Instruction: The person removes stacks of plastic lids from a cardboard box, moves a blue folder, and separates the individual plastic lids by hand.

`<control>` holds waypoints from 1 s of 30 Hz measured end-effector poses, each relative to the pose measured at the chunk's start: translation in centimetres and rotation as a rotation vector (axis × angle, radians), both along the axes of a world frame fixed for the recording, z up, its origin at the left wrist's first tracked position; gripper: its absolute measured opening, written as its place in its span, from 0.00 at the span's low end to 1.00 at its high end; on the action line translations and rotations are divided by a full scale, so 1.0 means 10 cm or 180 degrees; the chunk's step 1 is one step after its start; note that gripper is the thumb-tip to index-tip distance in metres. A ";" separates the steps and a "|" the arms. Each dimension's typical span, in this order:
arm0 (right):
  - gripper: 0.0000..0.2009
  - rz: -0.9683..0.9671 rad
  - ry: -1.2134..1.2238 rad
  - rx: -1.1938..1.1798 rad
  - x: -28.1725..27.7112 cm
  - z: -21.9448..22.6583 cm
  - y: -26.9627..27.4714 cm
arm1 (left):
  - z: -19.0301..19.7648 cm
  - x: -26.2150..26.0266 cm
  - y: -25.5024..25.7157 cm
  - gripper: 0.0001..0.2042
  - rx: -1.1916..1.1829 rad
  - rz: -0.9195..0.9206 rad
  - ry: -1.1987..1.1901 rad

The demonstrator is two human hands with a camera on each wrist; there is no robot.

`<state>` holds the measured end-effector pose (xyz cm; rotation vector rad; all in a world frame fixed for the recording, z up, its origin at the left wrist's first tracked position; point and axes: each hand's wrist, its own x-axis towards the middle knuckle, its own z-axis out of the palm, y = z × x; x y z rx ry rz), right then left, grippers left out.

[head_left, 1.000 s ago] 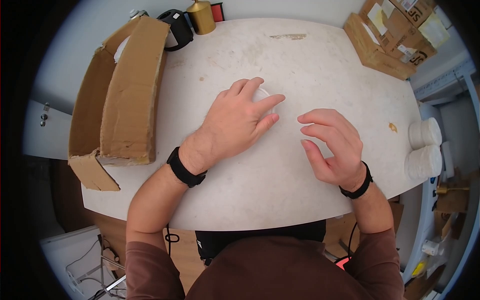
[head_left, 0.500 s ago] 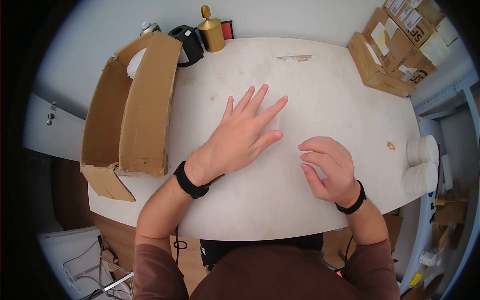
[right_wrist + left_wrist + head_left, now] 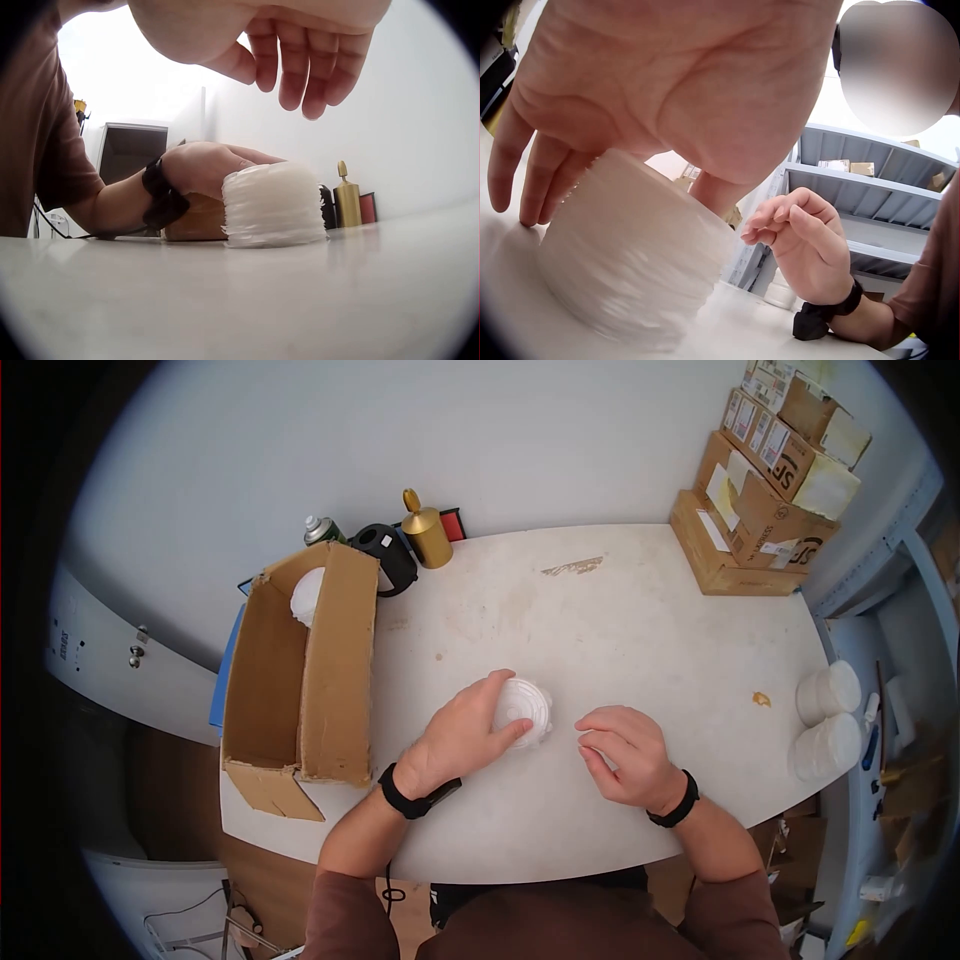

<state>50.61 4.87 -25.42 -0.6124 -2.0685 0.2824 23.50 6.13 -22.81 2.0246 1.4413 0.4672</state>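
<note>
Near the middle of the table [image 3: 470, 610] stands a stack of round white plastic lids [image 3: 534, 712], with ridged tops and many thin layers along its side. My left hand [image 3: 462, 728] holds the stack from its left: the thumb lies over the near edge and the fingers go round the far side. In the left wrist view the palm is close above the lids [image 3: 637, 262], fingers reaching down behind them. To the right of the stack and apart from it, my right hand [image 3: 628, 758] hovers with loosely curled fingers and holds nothing.
A long open cardboard box [image 3: 340, 670] sits at the left, a white round item [image 3: 306, 596] inside its far end. Behind it are a black container [image 3: 385, 558] and a gold canister [image 3: 428, 538]. Cartons [image 3: 750, 530] are piled back right; two white stacks [image 3: 828, 720] stand at the right edge.
My left hand, spread flat with fingers apart half a second ago, has drawn its fingers in around the stack of lids. The head view has tilted up. My right hand stays loosely curled.
</note>
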 end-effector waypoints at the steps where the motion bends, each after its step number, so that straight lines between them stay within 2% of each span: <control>1: 0.09 -0.0011 0.0021 -0.0013 0.00 0.01 0.01 | 0.01 0.01 0.00 0.35 0.0052 -0.0023 0.0047; 7: 0.08 -0.0004 0.0079 0.0022 0.01 0.04 -0.01 | -0.04 0.06 0.01 0.34 -0.0101 -0.0047 -0.0049; 10: 0.09 0.0022 0.0171 0.0080 0.01 0.02 -0.01 | -0.04 0.08 0.00 0.38 -0.0115 -0.0040 0.0059; 13: 0.09 0.0010 0.0185 0.0090 0.02 0.04 -0.01 | -0.01 0.12 0.01 0.47 -0.0311 0.0135 0.0025; 17: 0.09 0.0093 0.0210 0.0064 0.03 0.08 -0.02 | -0.07 0.19 -0.09 0.47 -0.0079 0.0175 -0.0043; 19: 0.08 0.0013 0.0233 0.0079 0.03 0.08 -0.02 | -0.07 0.22 -0.17 0.41 -0.0011 0.0167 -0.0153; 20: 0.08 0.0089 0.0230 0.0113 0.02 0.08 -0.02 | -0.10 0.21 -0.18 0.41 0.0027 0.0241 -0.0158; 22: 0.08 0.0002 0.0239 0.0057 0.03 0.06 -0.02 | -0.04 0.18 -0.19 0.35 -0.0616 -0.0009 -0.0756; 23: 0.08 0.0066 0.0239 0.0097 0.02 0.06 -0.01 | 0.00 0.14 -0.23 0.32 -0.0949 0.0050 -0.0852; 27: 0.08 0.0047 0.0212 0.0069 0.02 0.06 -0.02 | 0.51 -0.04 -0.47 0.33 -0.0898 0.0112 -0.0701; 29: 0.08 0.0056 0.0213 0.0051 0.02 0.08 -0.02 | 0.89 -0.30 -0.62 0.36 -0.0568 0.0398 -0.1653; 30: 0.08 0.0053 0.0218 0.0042 0.02 0.09 -0.02 | 1.08 -0.48 -0.64 0.38 -0.0299 0.0601 -0.1715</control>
